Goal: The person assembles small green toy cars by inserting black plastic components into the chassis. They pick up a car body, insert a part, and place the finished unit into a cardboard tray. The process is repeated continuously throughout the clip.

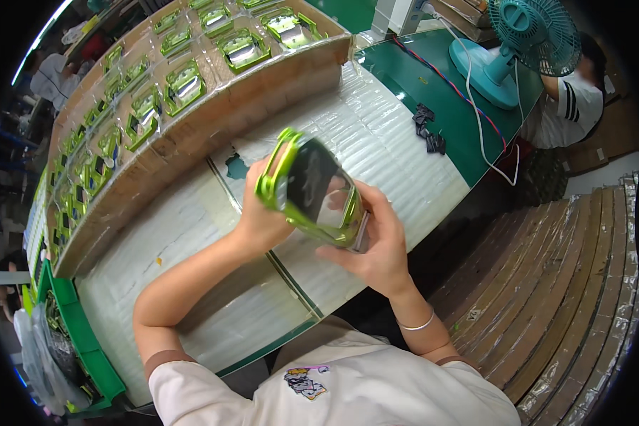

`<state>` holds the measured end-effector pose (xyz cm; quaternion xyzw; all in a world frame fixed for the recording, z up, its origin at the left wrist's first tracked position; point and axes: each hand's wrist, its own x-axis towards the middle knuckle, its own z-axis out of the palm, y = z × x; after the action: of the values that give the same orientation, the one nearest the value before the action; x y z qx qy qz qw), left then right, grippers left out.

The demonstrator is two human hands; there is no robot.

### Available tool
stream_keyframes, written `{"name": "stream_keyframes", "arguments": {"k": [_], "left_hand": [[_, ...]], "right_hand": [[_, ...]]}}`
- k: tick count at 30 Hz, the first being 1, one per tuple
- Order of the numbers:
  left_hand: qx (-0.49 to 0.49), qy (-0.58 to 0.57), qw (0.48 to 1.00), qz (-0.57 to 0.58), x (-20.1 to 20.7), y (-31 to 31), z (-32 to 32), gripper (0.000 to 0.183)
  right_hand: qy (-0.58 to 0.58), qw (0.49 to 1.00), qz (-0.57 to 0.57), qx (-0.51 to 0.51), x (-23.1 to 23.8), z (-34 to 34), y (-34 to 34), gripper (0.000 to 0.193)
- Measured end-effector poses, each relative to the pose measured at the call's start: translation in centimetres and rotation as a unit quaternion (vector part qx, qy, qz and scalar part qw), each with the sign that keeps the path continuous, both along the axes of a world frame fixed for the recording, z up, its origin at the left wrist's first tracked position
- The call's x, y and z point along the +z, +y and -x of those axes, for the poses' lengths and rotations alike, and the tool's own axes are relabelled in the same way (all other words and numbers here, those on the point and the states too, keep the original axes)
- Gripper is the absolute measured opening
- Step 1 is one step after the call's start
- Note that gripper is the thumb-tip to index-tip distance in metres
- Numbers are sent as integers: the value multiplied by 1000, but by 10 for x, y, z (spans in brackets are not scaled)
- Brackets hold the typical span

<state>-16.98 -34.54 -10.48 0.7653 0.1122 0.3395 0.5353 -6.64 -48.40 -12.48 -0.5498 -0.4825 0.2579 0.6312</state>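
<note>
Above the work table, both of my hands hold a green plastic frame with a dark glossy window (pixel 311 181), tilted on its side. My left hand (pixel 260 209) is wrapped round its left edge, the fingers partly hidden behind it. At the lower right end, my right hand (pixel 383 245) grips it with the thumb in front and the fingers on the far side. A small pale, flat piece shows at the frame's lower right end by my right hand; what it is I cannot make out.
A cardboard tray (pixel 213 113) with several similar green frames stands at the upper left. Black scraps (pixel 429 130) and a teal fan (pixel 500 67) with cables lie to the right. A green bin (pixel 85 341) is at lower left, stacked cardboard (pixel 539 284) at right. Another person (pixel 571 106) sits beyond.
</note>
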Motion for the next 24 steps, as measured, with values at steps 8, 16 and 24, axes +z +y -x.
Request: {"name": "stream_keyframes", "arguments": {"k": [8,16,24], "left_hand": [[-68,-86,993,49,-13,3,14,24],[14,-103,978,183,-12,-18,5,17],[-61,-84,969,223,-16,-5,7,11]], "right_hand": [[-171,983,-51,-46,15,0,-7,65],[-210,975,-49,-61,12,6,-7,66],[-119,988,-85,42,11,-7,-11,66]]}}
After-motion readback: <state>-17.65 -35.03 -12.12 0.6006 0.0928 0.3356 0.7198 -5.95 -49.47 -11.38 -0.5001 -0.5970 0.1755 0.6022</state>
